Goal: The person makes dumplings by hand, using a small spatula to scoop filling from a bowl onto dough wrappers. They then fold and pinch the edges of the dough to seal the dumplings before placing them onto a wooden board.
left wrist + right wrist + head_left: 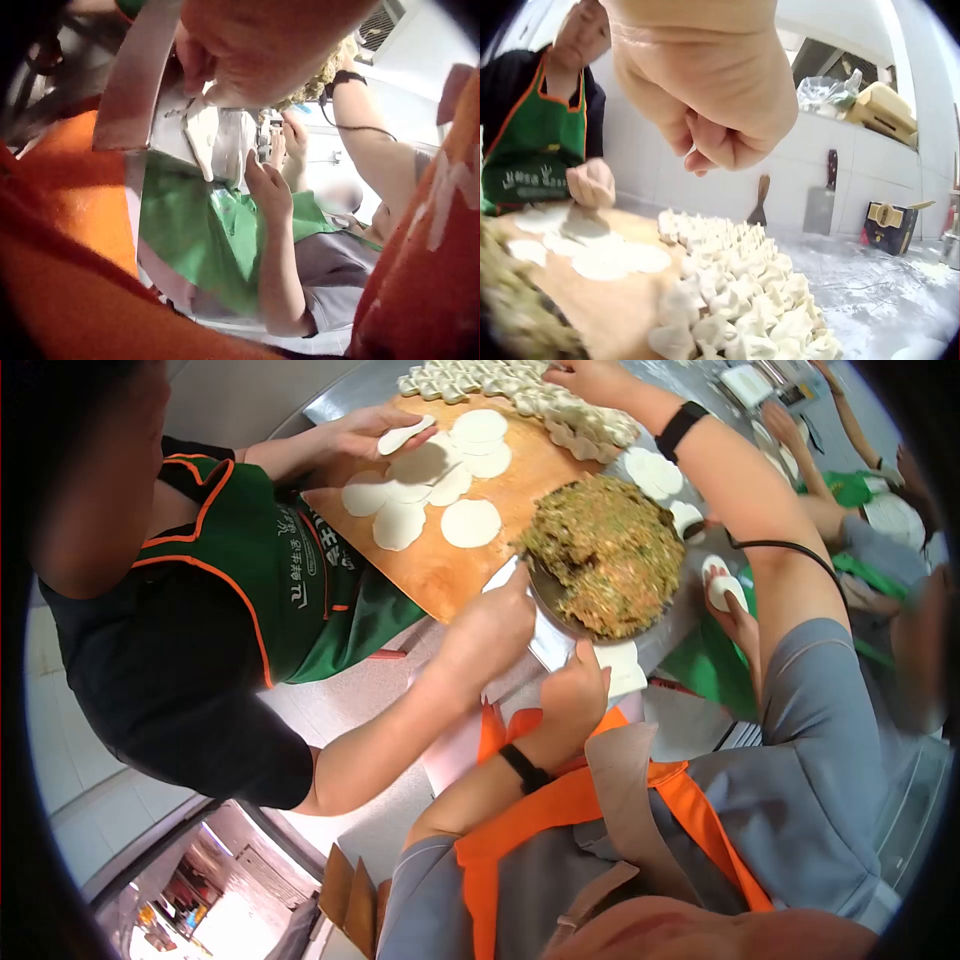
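**Item: filling station, one moment, listed left to right.**

1. Second person, green apron [300,570], stands at the left edge. One of that person's hands grips a white scraper [503,575] that touches the near side of the filling.
2. Wooden board [470,575] lies on the bench [870,285]. It carries loose round wrappers [470,522], some of them overlapping.
3. Left hand [575,695], black band on the wrist. Its fingers are curled round a dough wrapper [622,665], held at the near rim of the bowl [548,595].
4. Filling [610,555], a green-brown minced heap, fills the bowl. It lies directly ahead of the left hand, just beside the held wrapper and between the two hands. The left hand is much the nearer to it; the right hand is well beyond its far side.
5. Dumplings [585,425] are folded and packed in rows. Their long axis runs along the board's far edge, slanting down to the right.
6. Right hand [590,375], arm stretched forward past the bowl. Its fingers are curled into a fist just above the dumplings, apart from them in the right wrist view. Nothing is plainly held; a pale fleck at the fingertips is too small to identify.
7. Further people stand at the right edge, one with a wrapper in the palm [725,595].
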{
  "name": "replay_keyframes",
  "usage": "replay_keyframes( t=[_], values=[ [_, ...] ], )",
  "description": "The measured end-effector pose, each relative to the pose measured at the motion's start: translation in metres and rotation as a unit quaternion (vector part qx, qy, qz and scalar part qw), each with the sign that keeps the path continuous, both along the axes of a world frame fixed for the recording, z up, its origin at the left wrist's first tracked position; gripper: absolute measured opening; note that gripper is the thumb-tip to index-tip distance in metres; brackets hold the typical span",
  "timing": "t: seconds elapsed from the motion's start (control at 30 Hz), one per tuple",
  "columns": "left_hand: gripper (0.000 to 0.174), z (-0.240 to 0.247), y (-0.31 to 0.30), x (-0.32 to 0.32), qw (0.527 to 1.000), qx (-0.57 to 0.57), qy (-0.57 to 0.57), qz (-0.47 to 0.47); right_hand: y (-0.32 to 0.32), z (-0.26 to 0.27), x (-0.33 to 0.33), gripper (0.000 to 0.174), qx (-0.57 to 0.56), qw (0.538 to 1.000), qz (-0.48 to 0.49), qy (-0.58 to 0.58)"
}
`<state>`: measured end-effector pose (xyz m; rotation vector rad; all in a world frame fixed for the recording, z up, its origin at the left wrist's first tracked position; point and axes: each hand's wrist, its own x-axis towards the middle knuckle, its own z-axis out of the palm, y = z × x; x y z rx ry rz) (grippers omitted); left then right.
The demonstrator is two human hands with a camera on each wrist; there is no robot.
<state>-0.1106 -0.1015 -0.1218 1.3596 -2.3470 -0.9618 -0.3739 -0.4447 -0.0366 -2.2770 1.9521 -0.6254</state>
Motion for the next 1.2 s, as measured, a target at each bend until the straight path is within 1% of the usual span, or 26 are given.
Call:
replay_keyframes(
  t=[0.03, 0.07, 0.1, 0.17, 0.27, 0.33, 0.37, 0.4, 0.47, 0.5, 0.53, 0.57, 0.6, 0.63, 0.67, 0.7, 0.77, 0.8, 0.87, 0.9, 0.97, 1.0, 1.07, 1.13, 1.17, 1.2],
  values=[
    [0.039, -0.001, 0.002, 0.001, 1.000, -0.013, -0.004, -0.006, 0.023, 0.019, 0.000, 0.022, -0.010, 1.000, -0.007, -0.023],
    [0.040, 0.001, 0.001, -0.001, 1.000, 0.003, -0.014, -0.001, 0.052, 0.039, 0.005, 0.023, 0.006, 0.995, -0.019, -0.098],
    [0.037, -0.003, 0.000, -0.001, 1.000, -0.004, 0.026, -0.001, 0.083, 0.063, 0.012, 0.023, 0.017, 0.993, -0.034, -0.109],
    [0.027, 0.006, 0.000, -0.002, 1.000, -0.009, 0.012, 0.007, 0.149, 0.098, 0.025, 0.023, 0.039, 0.988, -0.068, -0.131],
    [0.018, 0.003, 0.002, 0.000, 0.998, -0.020, 0.058, 0.033, 0.235, 0.109, 0.031, 0.024, -0.019, 0.979, -0.055, -0.197],
    [0.017, 0.006, 0.004, 0.006, 0.994, -0.045, 0.089, 0.049, 0.293, 0.093, 0.033, 0.023, 0.000, 0.953, -0.093, -0.288],
    [0.017, 0.008, 0.007, 0.009, 0.991, -0.054, 0.104, 0.060, 0.319, 0.099, 0.037, 0.022, 0.012, 0.973, -0.059, -0.221],
    [0.015, 0.007, 0.008, 0.012, 0.989, 0.014, 0.122, 0.078, 0.347, 0.093, 0.049, 0.021, 0.024, 0.955, -0.075, -0.287],
    [0.013, 0.008, 0.010, 0.020, 0.957, 0.133, 0.227, 0.121, 0.391, 0.078, 0.073, 0.020, 0.096, 0.888, -0.154, -0.422],
    [0.013, 0.009, 0.011, 0.021, 0.930, 0.191, 0.278, 0.144, 0.406, 0.048, 0.083, 0.020, 0.023, 0.883, -0.135, -0.449],
    [0.019, 0.015, 0.014, 0.024, 0.877, 0.269, 0.373, 0.140, 0.420, 0.035, 0.087, 0.025, 0.035, 0.909, -0.123, -0.397],
    [0.022, 0.029, 0.020, 0.025, 0.851, 0.300, 0.408, 0.141, 0.435, 0.015, 0.093, 0.030, 0.084, 0.905, -0.144, -0.391],
    [0.026, 0.048, 0.026, 0.024, 0.822, 0.330, 0.443, 0.142, 0.447, -0.004, 0.104, 0.034, 0.124, 0.880, -0.176, -0.423],
    [0.029, 0.060, 0.031, 0.024, 0.790, 0.358, 0.477, 0.143, 0.453, -0.012, 0.115, 0.032, 0.147, 0.838, -0.194, -0.488],
    [0.038, 0.064, 0.034, 0.029, 0.791, 0.369, 0.474, 0.115, 0.460, -0.013, 0.120, 0.031, 0.168, 0.831, -0.209, -0.488],
    [0.036, 0.067, 0.037, 0.031, 0.772, 0.400, 0.480, 0.112, 0.463, -0.010, 0.125, 0.031, 0.189, 0.824, -0.223, -0.486],
    [0.034, 0.071, 0.042, 0.034, 0.731, 0.462, 0.491, 0.107, 0.465, -0.019, 0.134, 0.027, 0.111, 0.814, -0.172, -0.543],
    [0.031, 0.070, 0.041, 0.035, 0.738, 0.488, 0.457, 0.093, 0.464, -0.019, 0.138, 0.025, 0.071, 0.806, -0.146, -0.569],
    [0.025, 0.065, 0.035, 0.040, 0.748, 0.537, 0.386, 0.065, 0.464, -0.008, 0.132, 0.021, 0.069, 0.891, -0.078, -0.443],
    [0.024, 0.065, 0.032, 0.040, 0.784, 0.501, 0.363, 0.042, 0.460, -0.004, 0.127, 0.018, 0.067, 0.924, -0.042, -0.373],
    [0.021, 0.065, 0.029, 0.042, 0.848, 0.429, 0.312, -0.001, 0.449, -0.006, 0.115, 0.015, -0.023, 0.981, -0.062, -0.183],
    [0.022, 0.058, 0.027, 0.042, 0.899, 0.338, 0.279, -0.026, 0.444, -0.007, 0.110, 0.016, -0.067, 0.992, -0.070, -0.084],
    [0.025, 0.039, 0.023, 0.041, 0.966, 0.143, 0.201, -0.074, 0.434, 0.001, 0.102, 0.024, -0.051, 0.993, -0.090, -0.053],
    [0.025, 0.037, 0.025, 0.038, 0.960, 0.132, 0.245, -0.007, 0.425, 0.000, 0.097, 0.033, -0.073, 0.993, -0.089, -0.039],
    [0.026, 0.036, 0.026, 0.036, 0.955, 0.126, 0.266, 0.026, 0.422, -0.003, 0.096, 0.032, -0.061, 0.994, -0.087, -0.027],
    [0.026, 0.034, 0.024, 0.034, 0.901, 0.255, 0.340, 0.082, 0.420, -0.006, 0.095, 0.031, -0.050, 0.995, -0.086, -0.015]
  ],
)
